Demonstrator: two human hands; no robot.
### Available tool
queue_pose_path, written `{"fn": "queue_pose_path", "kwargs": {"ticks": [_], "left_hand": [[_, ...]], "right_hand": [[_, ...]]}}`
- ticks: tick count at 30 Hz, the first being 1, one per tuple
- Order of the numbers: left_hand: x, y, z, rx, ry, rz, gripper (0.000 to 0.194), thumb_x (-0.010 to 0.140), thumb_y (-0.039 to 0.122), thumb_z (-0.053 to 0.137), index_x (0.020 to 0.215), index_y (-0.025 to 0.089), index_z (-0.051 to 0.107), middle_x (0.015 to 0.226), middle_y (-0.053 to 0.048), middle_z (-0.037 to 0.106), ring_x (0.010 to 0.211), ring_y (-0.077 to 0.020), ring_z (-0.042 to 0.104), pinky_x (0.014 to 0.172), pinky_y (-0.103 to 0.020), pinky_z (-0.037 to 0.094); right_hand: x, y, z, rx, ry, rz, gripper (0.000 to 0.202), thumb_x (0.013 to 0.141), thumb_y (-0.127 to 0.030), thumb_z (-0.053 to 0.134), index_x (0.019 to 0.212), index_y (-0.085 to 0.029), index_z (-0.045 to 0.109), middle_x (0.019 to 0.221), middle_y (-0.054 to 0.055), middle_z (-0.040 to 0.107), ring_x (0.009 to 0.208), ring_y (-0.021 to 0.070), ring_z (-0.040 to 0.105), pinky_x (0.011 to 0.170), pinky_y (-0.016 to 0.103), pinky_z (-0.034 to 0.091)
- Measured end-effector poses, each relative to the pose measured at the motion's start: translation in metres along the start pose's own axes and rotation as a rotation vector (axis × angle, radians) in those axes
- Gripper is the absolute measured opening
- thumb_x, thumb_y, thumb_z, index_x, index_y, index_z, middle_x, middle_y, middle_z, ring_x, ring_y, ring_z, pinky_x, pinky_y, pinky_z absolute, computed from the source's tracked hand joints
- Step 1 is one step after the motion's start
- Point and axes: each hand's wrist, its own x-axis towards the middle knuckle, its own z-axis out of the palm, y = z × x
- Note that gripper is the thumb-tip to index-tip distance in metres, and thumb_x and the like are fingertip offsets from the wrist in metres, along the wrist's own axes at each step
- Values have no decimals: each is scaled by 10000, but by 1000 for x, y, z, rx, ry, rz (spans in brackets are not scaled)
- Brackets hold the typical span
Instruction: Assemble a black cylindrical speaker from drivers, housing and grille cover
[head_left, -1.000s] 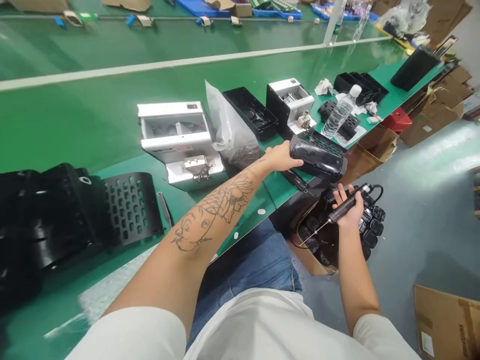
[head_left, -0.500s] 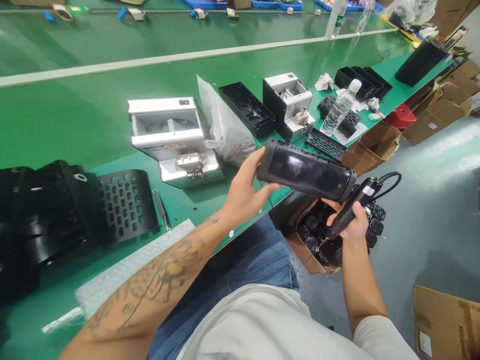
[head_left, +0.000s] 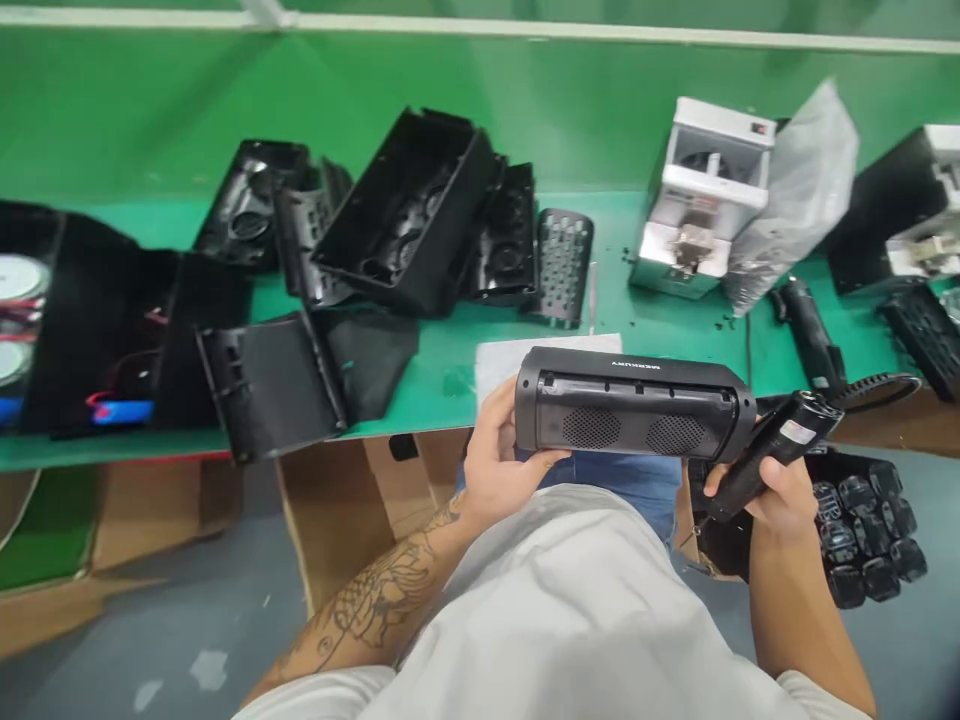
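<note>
My left hand (head_left: 496, 458) is closed round the left end of a long black speaker (head_left: 637, 410), held level in front of my body. Its perforated side, with two round grille patterns, faces me, and white lettering runs along the top edge. An electric screwdriver (head_left: 776, 455) with a cable at its upper end lies in my right hand (head_left: 784, 500), fingers wrapped round it. The tool slants down to the left, its bit pointing below the speaker's right end. Whether the right fingers touch the speaker I cannot tell.
Several black housings (head_left: 409, 220) and a perforated panel (head_left: 566, 265) lie on the green bench. White screw feeders (head_left: 705, 190) stand right, beside a plastic bag (head_left: 799, 190). Another black screwdriver (head_left: 810, 335) rests there. Open speakers with wires (head_left: 124, 340) sit left. Black parts (head_left: 870, 530) fill a box below right.
The view has swung left along the bench, bringing the open housings into sight. The speaker has turned so its perforated side and lettering show. Both hands keep their hold.
</note>
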Motion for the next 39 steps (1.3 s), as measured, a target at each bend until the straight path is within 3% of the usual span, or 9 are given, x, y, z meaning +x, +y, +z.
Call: {"fn": "queue_pose_path", "kwargs": {"ticks": [3,8,12,19,25,28,30,34,39], "left_hand": [[-11,-1,-26,72,71,-17,864,880,586,947,1616,296,599,1551,-182,681,1485,-365,687,1261,-538,589],[-15,-7,-55,225,86,-34,837,939,653,864,1623,270,573,1501,-192,703,1418,-361,719,1194,-536,633],[-11,-11,-69,281,56,-78,814,972,705,799,1601,245,562,1479,-187,711,1384,-348,723,1142,-508,651],[-3,-18,-89,307,-52,-145,833,884,684,883,1540,272,577,1406,-138,688,1296,-336,724,1046,-474,682],[19,-42,-116,366,-283,-171,1451,609,669,1050,1788,381,256,1453,-134,613,1300,-394,710,1104,-605,673],[38,-48,-119,363,-299,-21,1362,558,682,1081,1716,371,434,1529,-166,581,1431,-477,638,1198,-687,609],[48,-49,-116,254,-322,64,1331,606,662,1073,1719,396,396,1661,-179,526,1517,-488,592,1211,-694,601],[54,-50,-110,138,-356,64,1329,680,650,1042,1743,419,278,1594,-151,622,1369,-386,726,1132,-602,664],[55,-55,-112,212,-306,56,1415,549,795,1034,1736,409,367,1553,-119,651,1326,-418,726,1146,-624,634]], "right_hand": [[22,5,14,2,-138,41,594,1081,-589,893,1472,-186,697,974,98,667,581,286,679,484,365,647],[51,13,29,35,-312,113,382,1153,-459,831,1496,-334,717,1150,81,691,661,300,721,516,397,670],[62,17,40,9,-271,204,491,1100,-497,899,1462,-247,682,1082,103,698,656,332,715,516,434,668],[67,17,58,-68,-94,280,754,943,-660,1010,1316,-135,619,970,116,685,591,286,676,429,350,612],[68,19,60,-42,-98,301,727,965,-631,995,1346,-140,617,970,109,681,589,276,678,461,347,635],[68,20,60,-24,-107,306,723,959,-621,999,1330,-139,608,981,115,682,689,318,726,484,352,648],[69,19,60,-16,-101,320,723,945,-609,1006,1314,-125,616,979,125,682,735,345,740,488,353,649],[70,10,57,2,-39,352,774,870,-588,1040,1338,-114,646,1036,122,694,607,306,693,455,335,622],[73,-5,50,-16,23,276,861,825,-683,1070,1363,-183,621,1207,127,704,470,214,593,391,315,559]]}}
